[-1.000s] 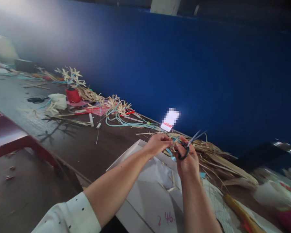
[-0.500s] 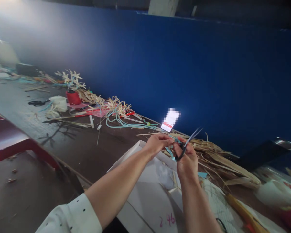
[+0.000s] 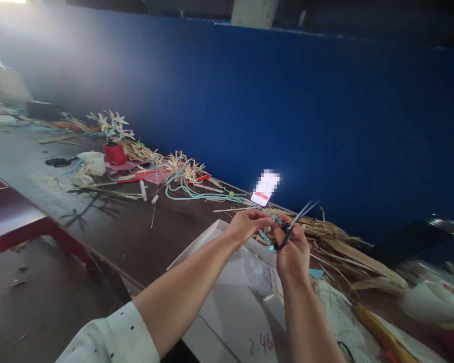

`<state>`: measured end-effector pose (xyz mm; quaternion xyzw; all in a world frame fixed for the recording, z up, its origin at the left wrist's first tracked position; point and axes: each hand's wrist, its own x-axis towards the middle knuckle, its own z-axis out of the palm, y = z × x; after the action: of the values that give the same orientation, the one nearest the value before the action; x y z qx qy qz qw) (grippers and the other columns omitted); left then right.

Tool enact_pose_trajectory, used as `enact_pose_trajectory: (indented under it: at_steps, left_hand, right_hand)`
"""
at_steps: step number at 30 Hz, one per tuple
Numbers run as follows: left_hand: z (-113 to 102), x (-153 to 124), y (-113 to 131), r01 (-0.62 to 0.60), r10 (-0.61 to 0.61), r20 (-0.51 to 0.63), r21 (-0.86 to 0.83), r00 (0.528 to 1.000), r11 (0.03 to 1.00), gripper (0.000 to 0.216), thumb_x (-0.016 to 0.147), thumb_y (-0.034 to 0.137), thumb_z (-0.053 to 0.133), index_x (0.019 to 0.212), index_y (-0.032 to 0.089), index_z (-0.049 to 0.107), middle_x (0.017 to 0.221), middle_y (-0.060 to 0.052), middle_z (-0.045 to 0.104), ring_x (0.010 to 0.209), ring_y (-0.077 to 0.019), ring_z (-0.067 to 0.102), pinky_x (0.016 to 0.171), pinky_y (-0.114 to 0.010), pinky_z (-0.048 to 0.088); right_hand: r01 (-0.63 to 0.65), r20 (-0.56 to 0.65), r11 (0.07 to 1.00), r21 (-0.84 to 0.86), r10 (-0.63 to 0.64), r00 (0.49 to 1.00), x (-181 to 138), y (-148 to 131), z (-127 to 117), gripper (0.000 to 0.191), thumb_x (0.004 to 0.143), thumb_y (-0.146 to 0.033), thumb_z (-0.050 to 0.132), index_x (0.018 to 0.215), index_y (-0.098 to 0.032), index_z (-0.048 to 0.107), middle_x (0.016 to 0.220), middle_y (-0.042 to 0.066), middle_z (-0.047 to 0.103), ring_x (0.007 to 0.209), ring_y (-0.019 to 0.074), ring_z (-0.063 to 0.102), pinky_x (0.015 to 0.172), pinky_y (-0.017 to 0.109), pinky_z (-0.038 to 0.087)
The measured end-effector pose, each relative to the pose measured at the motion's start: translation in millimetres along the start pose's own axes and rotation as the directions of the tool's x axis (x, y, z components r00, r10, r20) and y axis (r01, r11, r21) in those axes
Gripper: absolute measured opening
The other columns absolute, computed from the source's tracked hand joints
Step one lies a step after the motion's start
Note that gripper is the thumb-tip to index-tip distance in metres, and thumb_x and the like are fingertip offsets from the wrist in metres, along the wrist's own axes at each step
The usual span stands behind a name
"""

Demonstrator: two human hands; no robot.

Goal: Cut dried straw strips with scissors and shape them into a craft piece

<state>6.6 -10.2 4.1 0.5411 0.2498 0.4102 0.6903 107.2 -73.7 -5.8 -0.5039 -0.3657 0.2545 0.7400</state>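
Note:
My right hand [image 3: 293, 249] is closed around black-handled scissors [image 3: 298, 217], whose blades point up and to the right. My left hand [image 3: 247, 224] meets it fingertip to fingertip, pinched closed. Light-blue strip material [image 3: 264, 237] shows between and below the fingers; whether the left fingertips grip it or some other small piece is hidden. Beneath both hands lies an open white box [image 3: 227, 297] with pink handwritten numbers on it. A lit phone [image 3: 265, 189] leans against the blue wall just beyond the hands.
Dried husks [image 3: 348, 247] lie along the wall at right, near a yellow tool [image 3: 382, 327]. To the left are blue cords [image 3: 196, 194], husk flowers [image 3: 183, 166], a red thread spool [image 3: 114, 153], a white cup [image 3: 93, 163] and other scissors [image 3: 58, 162]. A red stool [image 3: 18, 222] stands at far left.
Both hands have shifted very slightly to the right, and the scissors with them. Everything else looks the same.

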Motion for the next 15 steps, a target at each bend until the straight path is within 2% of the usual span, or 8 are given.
enact_pose_trajectory:
  at_steps: [7, 15]
  left_hand:
    - [0.8, 1.6, 0.3, -0.008, 0.007, -0.010, -0.035, 1.000, 0.999, 0.035, 0.060, 0.040, 0.070, 0.077, 0.010, 0.063, 0.061, 0.001, 0.054, 0.053, -0.0048, 0.042, 0.051, -0.019, 0.030]
    - [0.1, 4.6, -5.1, -0.051, 0.052, -0.034, 0.044, 0.998, 0.998, 0.032, 0.064, 0.039, 0.067, 0.079, 0.011, 0.064, 0.060, 0.002, 0.052, 0.052, -0.0046, 0.040, 0.051, -0.019, 0.031]
  right_hand:
    - [0.010, 0.025, 1.000, 0.012, -0.011, 1.000, -0.9, 1.3, 0.9, 0.042, 0.066, -0.028, 0.072, 0.104, -0.021, 0.059, 0.078, -0.001, 0.061, 0.064, 0.0124, 0.056, 0.065, 0.028, 0.043]
    - [-0.013, 0.018, 1.000, 0.021, 0.012, 1.000, 0.9, 3.3, -0.6, 0.044, 0.065, -0.031, 0.073, 0.106, -0.022, 0.059, 0.072, -0.003, 0.058, 0.061, 0.0113, 0.053, 0.054, 0.023, 0.039]
